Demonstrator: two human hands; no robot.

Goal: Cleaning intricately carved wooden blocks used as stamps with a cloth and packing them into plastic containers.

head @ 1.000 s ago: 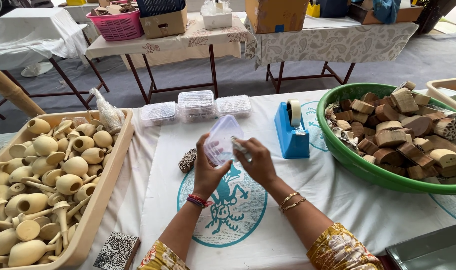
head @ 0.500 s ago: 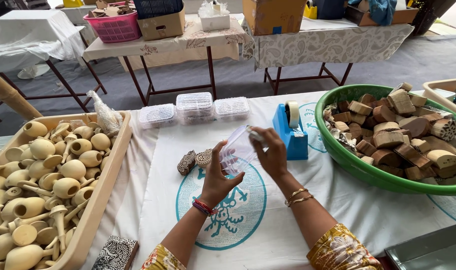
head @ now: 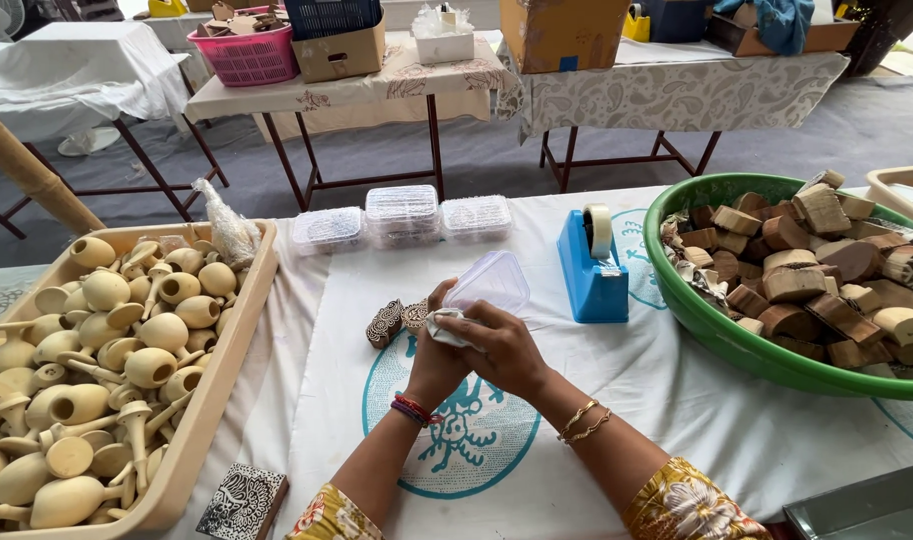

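Item: clear plastic container (head: 489, 281), small and lidded, held above the white printed cloth (head: 537, 420) with its long axis tilted up and away from the wrists. It is propped at the fingertips of both hands, lying just beyond the knuckles. Left hand (head: 439, 345): closed under and behind the container, fingers hidden by the other hand, so the exact grip cannot be told. Right hand (head: 502, 345): laid across the left, fingers curled over a scrap of white material (head: 445, 328) pinched against the near end of the container; this hand is the nearer to the container's lower edge. Just to the left of the hands, touching the cloth, two carved wooden stamp blocks (head: 397, 320) are set side by side. Beyond the hands, a blue tape dispenser (head: 592, 270) is stood to the right, and a row of clear stacked boxes (head: 402, 215) further off. Well to the right, a green basin (head: 707, 320) of wooden blocks; well to the left, a tray (head: 222, 390) of pale turned wooden pieces.
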